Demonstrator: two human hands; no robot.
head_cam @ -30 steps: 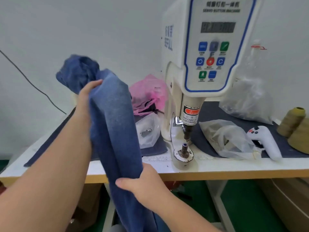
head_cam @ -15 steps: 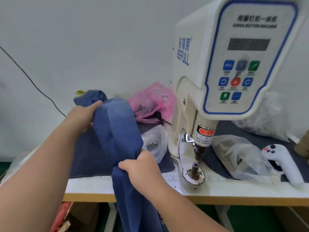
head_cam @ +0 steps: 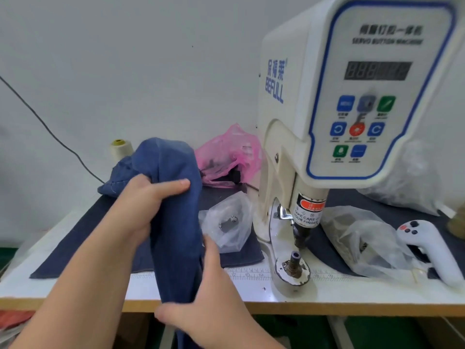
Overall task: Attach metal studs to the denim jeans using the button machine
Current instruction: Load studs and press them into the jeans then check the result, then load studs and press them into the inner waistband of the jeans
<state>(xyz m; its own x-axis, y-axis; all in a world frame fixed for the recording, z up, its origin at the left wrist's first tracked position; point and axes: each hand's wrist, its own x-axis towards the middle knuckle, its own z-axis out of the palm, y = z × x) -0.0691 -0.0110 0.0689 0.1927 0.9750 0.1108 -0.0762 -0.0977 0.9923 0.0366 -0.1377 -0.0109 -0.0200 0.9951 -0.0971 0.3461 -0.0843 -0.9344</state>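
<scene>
I've got the denim jeans [head_cam: 173, 222] bunched into a thick soft roll, hanging over the front edge of the table [head_cam: 75, 290] to the left of the button machine [head_cam: 327, 109]. My left hand [head_cam: 143, 205] is clamped on the upper part, fingers curled into the fabric with the thumb laid across it. My right hand [head_cam: 208, 306] grips the roll lower down at the table edge, thumb on the near side, fingers wrapped behind where I can't see them. The lower end of the jeans runs out of frame.

The machine is glossy cream plastic with a blue-outlined button panel; its display is too blurry to read. Below its head sits a round metal anvil [head_cam: 293, 269] on a scuffed base. Left of the machine lie a crinkly clear bag [head_cam: 226, 227] and a pink bag [head_cam: 229, 154]; what's inside them is hard to make out. Right of the machine there's a smooth white handle [head_cam: 432, 250], partly cut off.
</scene>
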